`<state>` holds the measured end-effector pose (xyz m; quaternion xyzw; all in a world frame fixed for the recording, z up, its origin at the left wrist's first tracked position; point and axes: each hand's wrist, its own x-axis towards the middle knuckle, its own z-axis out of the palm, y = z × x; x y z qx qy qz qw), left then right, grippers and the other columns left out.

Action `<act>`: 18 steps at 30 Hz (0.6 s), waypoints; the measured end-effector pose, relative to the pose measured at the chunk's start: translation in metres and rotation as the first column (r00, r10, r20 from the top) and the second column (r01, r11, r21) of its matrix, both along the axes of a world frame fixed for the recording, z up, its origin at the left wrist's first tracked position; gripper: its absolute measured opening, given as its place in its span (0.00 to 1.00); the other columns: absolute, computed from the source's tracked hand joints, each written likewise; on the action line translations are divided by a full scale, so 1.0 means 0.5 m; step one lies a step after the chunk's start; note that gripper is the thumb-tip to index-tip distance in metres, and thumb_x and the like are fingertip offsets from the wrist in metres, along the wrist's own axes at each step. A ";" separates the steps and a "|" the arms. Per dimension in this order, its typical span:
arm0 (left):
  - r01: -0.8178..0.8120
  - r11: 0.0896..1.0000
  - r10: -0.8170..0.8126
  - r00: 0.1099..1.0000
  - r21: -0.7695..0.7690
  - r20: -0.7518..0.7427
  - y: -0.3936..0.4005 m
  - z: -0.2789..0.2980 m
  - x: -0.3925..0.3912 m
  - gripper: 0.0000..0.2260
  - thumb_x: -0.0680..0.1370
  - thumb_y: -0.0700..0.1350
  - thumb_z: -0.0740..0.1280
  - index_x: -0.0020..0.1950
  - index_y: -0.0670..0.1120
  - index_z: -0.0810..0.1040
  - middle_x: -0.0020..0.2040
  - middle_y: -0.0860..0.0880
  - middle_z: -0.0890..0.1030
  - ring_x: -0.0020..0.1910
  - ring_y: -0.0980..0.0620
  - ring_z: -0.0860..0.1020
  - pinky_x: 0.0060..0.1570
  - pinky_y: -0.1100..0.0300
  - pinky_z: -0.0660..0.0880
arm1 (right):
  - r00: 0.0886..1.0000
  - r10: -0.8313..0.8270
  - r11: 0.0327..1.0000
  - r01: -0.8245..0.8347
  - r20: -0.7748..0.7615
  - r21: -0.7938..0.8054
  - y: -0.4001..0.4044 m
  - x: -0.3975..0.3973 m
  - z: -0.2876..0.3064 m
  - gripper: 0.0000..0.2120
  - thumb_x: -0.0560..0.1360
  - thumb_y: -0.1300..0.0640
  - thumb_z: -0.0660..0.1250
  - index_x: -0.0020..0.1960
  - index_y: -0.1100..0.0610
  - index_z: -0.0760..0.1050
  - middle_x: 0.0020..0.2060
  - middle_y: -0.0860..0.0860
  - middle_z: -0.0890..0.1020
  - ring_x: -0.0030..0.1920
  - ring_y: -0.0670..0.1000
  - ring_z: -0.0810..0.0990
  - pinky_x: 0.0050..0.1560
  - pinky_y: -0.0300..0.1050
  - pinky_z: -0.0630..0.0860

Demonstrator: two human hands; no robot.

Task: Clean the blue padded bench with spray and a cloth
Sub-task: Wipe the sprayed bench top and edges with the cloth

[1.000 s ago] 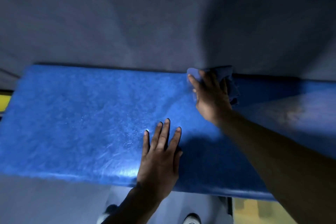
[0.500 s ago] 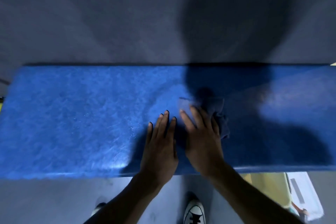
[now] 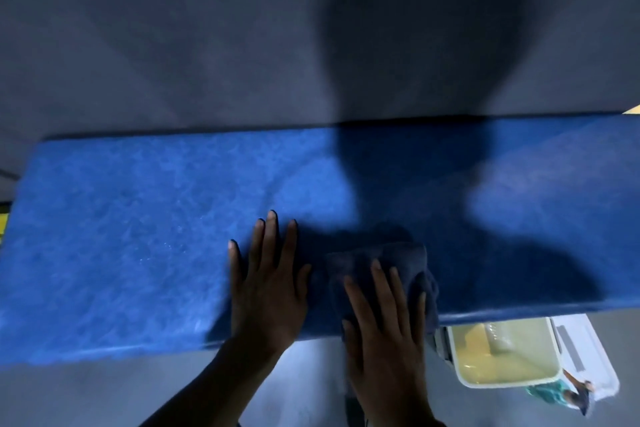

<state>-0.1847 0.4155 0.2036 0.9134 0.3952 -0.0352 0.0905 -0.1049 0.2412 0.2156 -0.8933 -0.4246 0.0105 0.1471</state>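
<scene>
Right hand [image 3: 384, 319], flat on the dark cloth [image 3: 381, 260], has dragged it from the desk's [image 3: 138, 236] far edge to the near edge. Left hand [image 3: 268, 284] lies splayed, empty, beside it (bracing, I judge). Droplets remain leftward; I'd wipe there next.

Dim, softly blurred view: I see a broad dark shadow crossing the bench [image 3: 138, 236] toward its right end, left end brighter.
</scene>
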 end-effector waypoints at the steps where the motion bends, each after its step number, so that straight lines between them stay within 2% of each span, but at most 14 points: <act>1: -0.002 1.000 0.002 1.000 -0.001 0.004 0.001 -0.001 0.002 0.30 0.81 0.58 0.52 0.82 0.49 0.58 0.84 0.44 0.54 0.83 0.45 0.54 0.78 0.35 0.52 | 0.999 -0.025 0.999 0.026 0.034 -0.020 0.002 -0.006 -0.006 0.25 0.78 0.50 0.62 0.76 0.47 0.70 0.78 0.56 0.65 0.79 0.60 0.62 0.73 0.71 0.61; 8: 0.010 1.000 -0.009 1.000 -0.018 0.010 0.005 -0.006 0.000 0.30 0.81 0.57 0.55 0.82 0.48 0.59 0.84 0.43 0.53 0.83 0.45 0.53 0.78 0.34 0.53 | 0.999 0.008 0.987 -0.016 -0.053 -0.163 0.094 0.028 -0.021 0.27 0.79 0.50 0.57 0.78 0.45 0.65 0.81 0.53 0.60 0.81 0.59 0.55 0.74 0.71 0.61; 12: 0.000 0.999 0.000 1.000 -0.037 0.011 0.002 -0.003 0.003 0.30 0.81 0.57 0.55 0.82 0.48 0.59 0.84 0.44 0.54 0.83 0.46 0.53 0.78 0.34 0.52 | 0.996 -0.002 0.975 -0.018 -0.091 -0.220 0.184 0.074 -0.023 0.30 0.78 0.49 0.52 0.80 0.43 0.59 0.82 0.53 0.54 0.82 0.58 0.48 0.77 0.70 0.55; 15: -0.007 0.998 0.008 1.000 -0.060 0.023 0.002 -0.001 0.001 0.29 0.82 0.57 0.53 0.83 0.49 0.56 0.84 0.45 0.52 0.83 0.47 0.50 0.78 0.34 0.51 | 0.997 0.011 0.979 -0.027 -0.082 -0.204 0.254 0.118 -0.029 0.29 0.80 0.50 0.55 0.80 0.42 0.56 0.82 0.53 0.53 0.82 0.59 0.48 0.77 0.70 0.52; 18: -0.007 0.997 0.011 0.998 -0.075 0.058 0.001 0.002 0.001 0.29 0.83 0.58 0.53 0.83 0.50 0.56 0.84 0.45 0.51 0.84 0.47 0.50 0.78 0.35 0.50 | 0.997 0.065 0.974 -0.074 -0.046 -0.213 0.322 0.181 -0.029 0.30 0.79 0.53 0.59 0.80 0.44 0.56 0.82 0.54 0.55 0.82 0.60 0.51 0.77 0.70 0.54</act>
